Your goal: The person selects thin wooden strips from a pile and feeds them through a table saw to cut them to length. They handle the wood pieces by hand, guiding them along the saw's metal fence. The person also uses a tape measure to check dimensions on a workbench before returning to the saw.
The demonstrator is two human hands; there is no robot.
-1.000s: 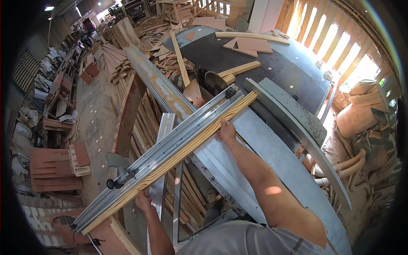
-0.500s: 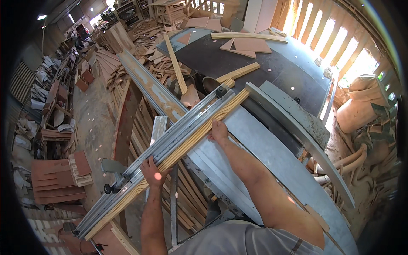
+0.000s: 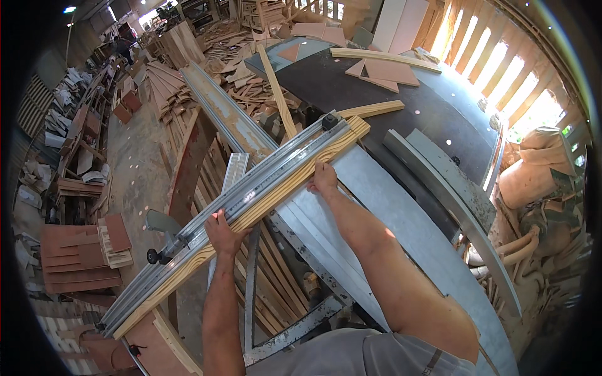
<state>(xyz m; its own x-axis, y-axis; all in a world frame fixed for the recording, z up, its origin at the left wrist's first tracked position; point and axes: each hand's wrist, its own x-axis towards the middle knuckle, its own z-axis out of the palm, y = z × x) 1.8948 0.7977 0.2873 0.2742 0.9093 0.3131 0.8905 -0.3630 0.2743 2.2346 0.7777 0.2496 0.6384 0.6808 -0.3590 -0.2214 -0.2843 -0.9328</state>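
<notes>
A long pale wooden plank (image 3: 276, 191) lies against a grey metal fence rail (image 3: 251, 188) on a sliding table saw. My left hand (image 3: 222, 233) presses on the plank near its middle, fingers over its edge. My right hand (image 3: 324, 178) holds the plank farther up, close to the saw's grey steel table (image 3: 401, 238). The plank and rail run diagonally from lower left to upper right.
The dark saw table (image 3: 389, 106) carries offcuts and a long strip (image 3: 382, 57). A curved grey guard (image 3: 451, 200) lies to the right. Stacked boards (image 3: 81, 250) and scraps cover the floor at left. Sacks (image 3: 533, 175) sit at the right.
The plank and fence rail have slid forward toward the upper right. My left hand has moved up along the plank, and both hands sit farther from my body.
</notes>
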